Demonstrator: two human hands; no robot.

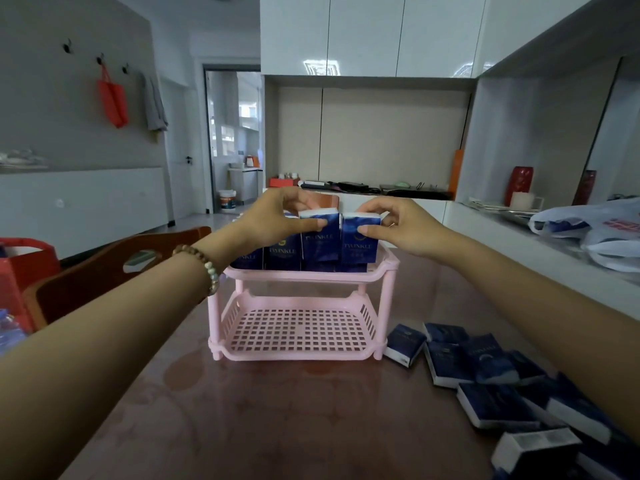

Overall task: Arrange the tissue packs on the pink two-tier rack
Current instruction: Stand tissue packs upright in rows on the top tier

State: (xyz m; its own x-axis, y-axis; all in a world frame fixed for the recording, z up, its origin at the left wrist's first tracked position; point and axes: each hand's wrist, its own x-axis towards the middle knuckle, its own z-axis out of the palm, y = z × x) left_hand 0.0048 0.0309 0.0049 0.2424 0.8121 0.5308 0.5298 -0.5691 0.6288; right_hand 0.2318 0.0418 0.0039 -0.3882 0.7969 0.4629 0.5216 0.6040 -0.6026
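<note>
A pink two-tier rack [388, 282] stands mid-table. Its upper tier holds several dark blue tissue packs [281, 255] standing upright in a row. My left hand [277, 216] pinches one upright pack [320, 242] by its top, thumb in front. Just to its right, my right hand [401, 225] pinches another upright pack [360, 245] the same way. Both held packs sit slightly higher than their neighbours. The lower tier [298, 332] is bare mesh. Several more blue packs [485, 372] lie in a loose pile on the table to the right of the rack.
The brown table [270, 410] runs toward me. A wooden chair back [114, 261] and a red bag [20, 268] are on the left. A white counter [519, 233] with a plastic bag [595, 230] runs along the right.
</note>
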